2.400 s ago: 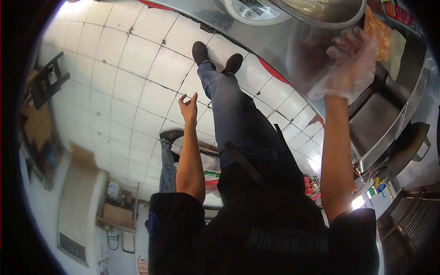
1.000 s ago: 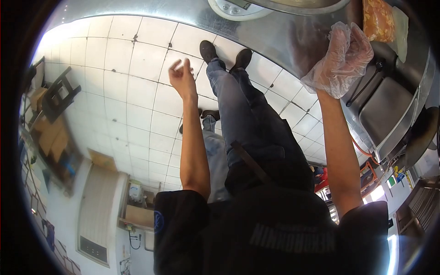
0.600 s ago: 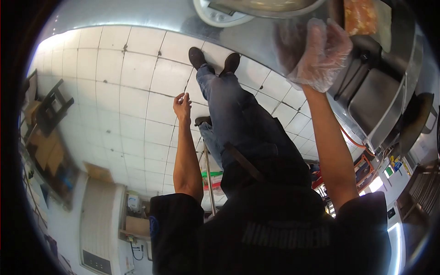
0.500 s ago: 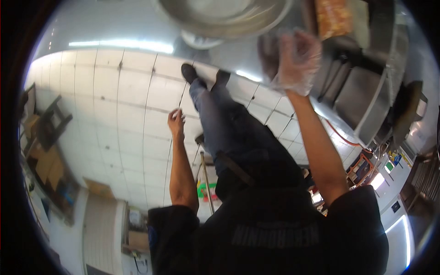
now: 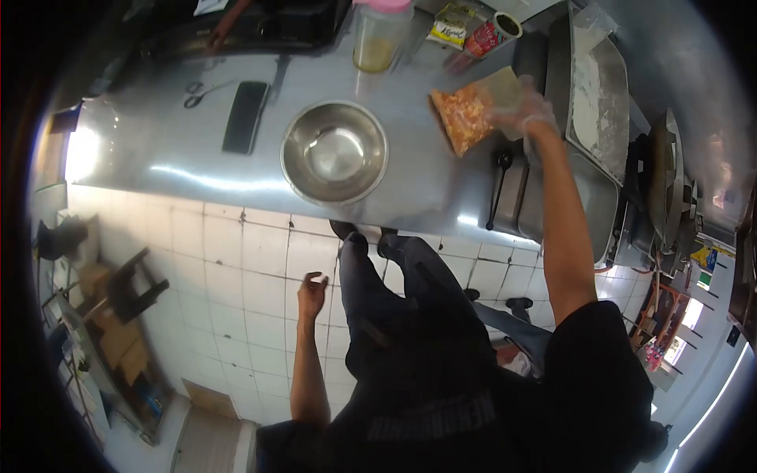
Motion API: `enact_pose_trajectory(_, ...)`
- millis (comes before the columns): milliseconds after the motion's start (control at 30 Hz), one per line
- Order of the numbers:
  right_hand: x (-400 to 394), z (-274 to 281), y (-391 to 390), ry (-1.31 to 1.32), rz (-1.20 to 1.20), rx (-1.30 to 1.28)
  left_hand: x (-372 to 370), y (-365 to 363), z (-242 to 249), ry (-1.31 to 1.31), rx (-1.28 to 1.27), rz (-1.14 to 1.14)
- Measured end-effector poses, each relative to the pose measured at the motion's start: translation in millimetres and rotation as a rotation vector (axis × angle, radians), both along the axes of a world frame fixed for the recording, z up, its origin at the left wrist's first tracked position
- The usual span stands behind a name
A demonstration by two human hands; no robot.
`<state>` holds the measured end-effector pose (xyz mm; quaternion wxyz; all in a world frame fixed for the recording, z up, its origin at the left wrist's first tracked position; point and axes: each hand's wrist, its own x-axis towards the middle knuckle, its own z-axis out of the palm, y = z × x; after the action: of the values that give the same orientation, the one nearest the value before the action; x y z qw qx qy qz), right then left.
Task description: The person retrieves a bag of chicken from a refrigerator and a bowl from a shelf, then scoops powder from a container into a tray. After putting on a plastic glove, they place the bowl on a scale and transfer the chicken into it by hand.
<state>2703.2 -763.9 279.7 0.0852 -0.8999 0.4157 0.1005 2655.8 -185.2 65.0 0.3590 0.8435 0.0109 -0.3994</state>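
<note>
My right hand (image 5: 522, 113), in a thin clear plastic glove, reaches over the steel counter (image 5: 181, 158) and grips the near end of a clear bag of orange food (image 5: 464, 117) that lies on it. An empty round metal bowl (image 5: 334, 153) stands left of the bag, apart from it. My left hand (image 5: 313, 288) is bare and hangs at my side above the white tiled floor (image 5: 236, 260), fingers loosely apart, holding nothing.
On the counter lie a black flat device (image 5: 245, 117), scissors (image 5: 197, 94), a pink-lidded jar (image 5: 378, 39), a packet (image 5: 449, 24) and a red can (image 5: 493, 33). A floured tray (image 5: 599, 87) and a wok (image 5: 670, 177) sit right. Another person's hand (image 5: 225, 24) is at the far edge.
The view has swung up from the floor to the counter top. My gloved right hand has gone from hovering near the counter edge to the bag. My left arm has dropped to my side.
</note>
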Motion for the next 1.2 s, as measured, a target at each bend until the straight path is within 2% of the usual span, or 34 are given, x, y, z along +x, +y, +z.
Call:
enact_pose_trajectory(33,-3,7,14,0.024,0.089,-0.216,11,-24,31,0.037,-0.118,-0.051)
enact_pose_trajectory(67,-10,-4,9,0.010,0.080,-0.210,18,-46,60,0.081,-0.228,-0.105)
enact_pose_trajectory(133,-34,-44,2,0.039,0.206,-0.509,27,-93,106,0.128,-0.414,-0.202)
enact_pose_trajectory(167,-38,-42,3,0.030,0.198,-0.494,33,-117,135,0.078,-0.443,-0.281)
enact_pose_trajectory(233,-37,-28,-2,-0.029,0.191,-0.207,45,-162,189,0.011,-0.460,-0.363)
enact_pose_trajectory(267,-37,-17,-7,-0.048,0.192,-0.203,50,-183,213,0.032,-0.475,-0.394)
enact_pose_trajectory(333,-37,14,-13,-0.415,0.025,0.177,55,-223,255,0.040,-0.480,-0.405)
enact_pose_trajectory(367,-35,36,-18,-0.432,0.039,0.186,58,-241,273,-0.063,-0.553,-0.344)
enact_pose_trajectory(433,-35,82,-29,-0.575,0.015,0.561,66,-278,303,-0.343,-0.615,-0.291)
enact_pose_trajectory(467,-36,92,-35,-0.586,0.019,0.576,73,-297,315,-0.515,-0.604,-0.301)
enact_pose_trajectory(533,-43,107,-48,-0.728,0.373,0.690,87,-333,336,-0.860,-0.552,-0.363)
enact_pose_trajectory(600,-46,126,-43,-0.707,0.440,0.761,103,-367,348,-1.158,-0.382,-0.473)
enact_pose_trajectory(667,-46,140,-29,-0.680,0.514,0.837,120,-391,357,-1.115,-0.386,-0.489)
enact_pose_trajectory(733,-45,148,-11,-0.521,0.276,1.039,121,-395,358,-1.074,-0.387,-0.499)
enact_pose_trajectory(800,-60,143,10,-0.663,0.285,1.138,118,-396,353,-0.512,-0.539,-0.149)
enact_pose_trajectory(833,-69,140,22,-0.726,0.380,1.039,106,-395,368,-0.201,-0.573,0.098)
enact_pose_trajectory(867,-78,135,37,-0.784,0.461,0.936,96,-390,366,-0.113,-0.506,0.096)
enact_pose_trajectory(900,-85,129,56,-0.830,0.428,1.004,83,-379,358,-0.242,-0.395,-0.130)
enact_pose_trajectory(933,-88,122,75,-0.871,0.393,1.073,61,-383,364,-0.382,-0.382,-0.070)
enact_pose_trajectory(967,-88,114,93,-0.866,0.381,1.086,59,-377,360,-0.379,-0.294,-0.098)
enact_pose_trajectory(1033,-86,104,115,-0.873,0.252,1.386,55,-369,352,-0.373,-0.195,-0.109)
enact_pose_trajectory(1067,-85,103,113,-0.868,0.253,1.398,54,-369,351,-0.431,-0.233,0.105)
enact_pose_trajectory(1100,-84,103,109,-0.906,0.374,1.252,52,-366,350,-0.492,-0.270,0.323)
enact_pose_trajectory(1133,-81,103,103,-0.941,0.494,1.101,51,-360,344,-0.499,-0.260,0.333)
enact_pose_trajectory(1167,-78,107,85,-0.857,0.545,1.182,49,-351,337,-0.626,-0.261,0.208)
enact_pose_trajectory(1200,-75,104,65,-0.652,0.578,1.184,48,-345,334,-0.752,-0.260,0.082)
